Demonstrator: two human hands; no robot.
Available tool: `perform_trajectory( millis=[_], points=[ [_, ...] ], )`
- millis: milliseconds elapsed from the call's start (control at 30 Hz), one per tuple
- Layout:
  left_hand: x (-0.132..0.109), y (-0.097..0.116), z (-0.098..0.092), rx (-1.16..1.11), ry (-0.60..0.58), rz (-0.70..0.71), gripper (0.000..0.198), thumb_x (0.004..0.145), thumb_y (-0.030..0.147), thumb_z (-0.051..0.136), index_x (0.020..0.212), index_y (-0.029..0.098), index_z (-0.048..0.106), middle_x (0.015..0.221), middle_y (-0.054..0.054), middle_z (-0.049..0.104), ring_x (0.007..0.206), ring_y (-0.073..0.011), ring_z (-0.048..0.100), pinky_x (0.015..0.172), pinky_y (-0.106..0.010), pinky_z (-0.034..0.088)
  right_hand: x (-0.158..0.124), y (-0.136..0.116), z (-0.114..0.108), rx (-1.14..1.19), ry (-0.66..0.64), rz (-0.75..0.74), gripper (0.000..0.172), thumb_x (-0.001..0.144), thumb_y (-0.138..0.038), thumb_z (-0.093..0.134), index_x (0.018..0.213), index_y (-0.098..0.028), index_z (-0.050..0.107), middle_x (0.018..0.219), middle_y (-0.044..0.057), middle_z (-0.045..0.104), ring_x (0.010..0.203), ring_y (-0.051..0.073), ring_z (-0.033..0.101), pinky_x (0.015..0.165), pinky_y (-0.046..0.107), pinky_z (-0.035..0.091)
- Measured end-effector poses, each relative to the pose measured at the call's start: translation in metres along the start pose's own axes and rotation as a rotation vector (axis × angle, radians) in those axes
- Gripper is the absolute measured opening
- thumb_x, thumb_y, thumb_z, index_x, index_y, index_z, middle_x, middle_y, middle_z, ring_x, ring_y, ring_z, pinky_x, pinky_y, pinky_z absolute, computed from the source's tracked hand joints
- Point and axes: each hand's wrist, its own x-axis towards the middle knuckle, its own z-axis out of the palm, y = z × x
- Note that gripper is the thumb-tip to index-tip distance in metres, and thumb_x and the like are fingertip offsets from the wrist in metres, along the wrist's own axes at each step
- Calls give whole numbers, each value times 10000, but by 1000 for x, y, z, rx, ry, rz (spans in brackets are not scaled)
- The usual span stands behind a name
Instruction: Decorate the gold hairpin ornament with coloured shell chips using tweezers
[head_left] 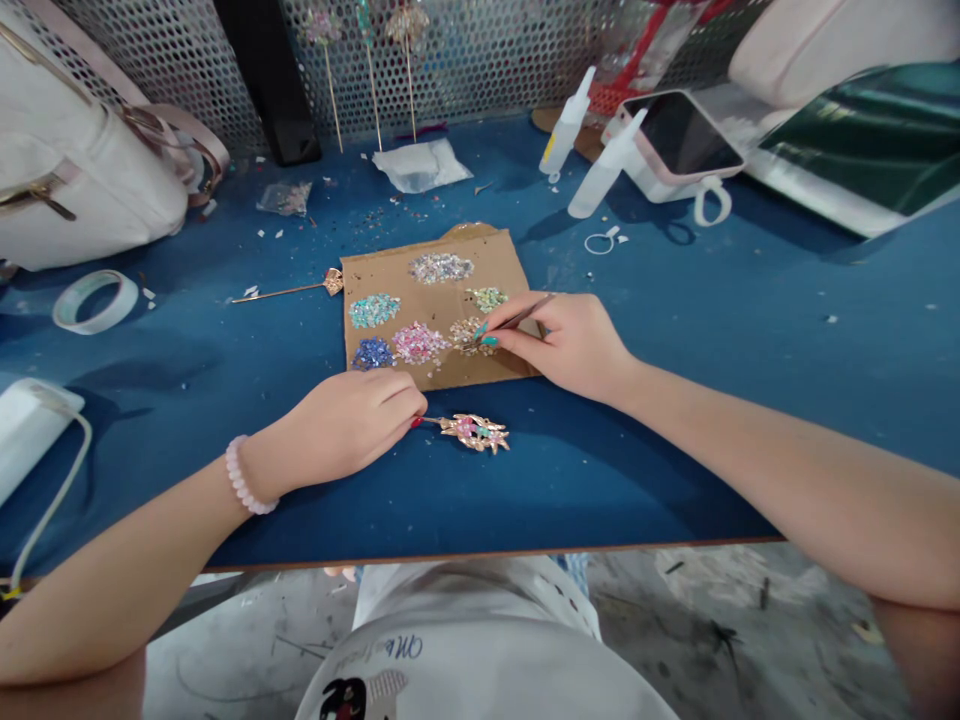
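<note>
My left hand (352, 425) is closed around the thin stem of a gold hairpin (476, 432), whose ornate head carries pink and teal stones and points right, near the table's front edge. In my right hand (577, 345) I pinch a pair of tweezers (521, 315). Their tips reach down into a pile of champagne-coloured rhinestones (466, 335) on a cardboard sheet (457, 375); whether a stone sits between them is too small to tell. Pink rhinestones (420, 343), blue rhinestones (373, 353), turquoise rhinestones (375, 310), silver rhinestones (441, 268) and green rhinestones (487, 298) lie in separate piles.
Another hairpin (285, 292) lies left of the cardboard, a tape roll (95, 302) farther left. Two glue bottles (606, 165) stand behind, beside a phone (682, 135). A white bag (82, 150) takes the back left; several decorated sticks (370, 85) lean on a perforated metal panel (487, 60).
</note>
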Motion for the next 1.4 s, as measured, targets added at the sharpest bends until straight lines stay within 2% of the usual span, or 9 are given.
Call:
perform_trajectory(
  millis=[300,533,833,1000,1233,1400],
  points=[
    [-1,-1,2,22,13,4,298,1011,194,293,907,140,567,886,-64,624,775,-164,585,690,-274,467,1,-3,-5,-5,19,6,142,824,-281,572,787,-227,697,784,13,731,677,168,675,633,299,554],
    [-4,-1,1,63,60,-41,260,1013,191,302,919,143,540,851,-47,630,753,-161,594,619,-256,447,-2,-13,-15,8,45,11,119,842,-293,585,787,-256,684,824,8,735,708,181,685,631,313,565],
    [-7,-2,1,105,124,-134,233,1006,185,314,949,151,536,782,-28,633,701,-145,614,575,-230,422,-9,-32,-17,45,-16,-76,161,874,-292,550,788,-252,679,835,4,746,808,184,714,721,310,584],
    [-6,-3,1,118,174,-194,242,1007,204,310,925,160,533,765,-17,647,678,-136,626,556,-224,405,-10,-37,-17,43,-47,-138,193,898,-302,531,790,-249,682,796,3,743,776,173,715,682,286,580],
    [-6,-2,-1,97,209,-243,231,1002,195,317,941,162,537,826,-12,678,692,-138,644,584,-238,426,-11,-36,-16,38,-20,-217,156,898,-252,548,795,-241,666,800,-6,744,775,154,717,699,260,577],
    [-6,-2,0,82,227,-279,215,997,195,327,943,164,533,868,-18,687,733,-141,656,608,-237,441,-12,-36,-17,18,1,-222,140,893,-232,548,803,-243,653,809,-5,743,793,160,717,709,274,577]
  ],
)
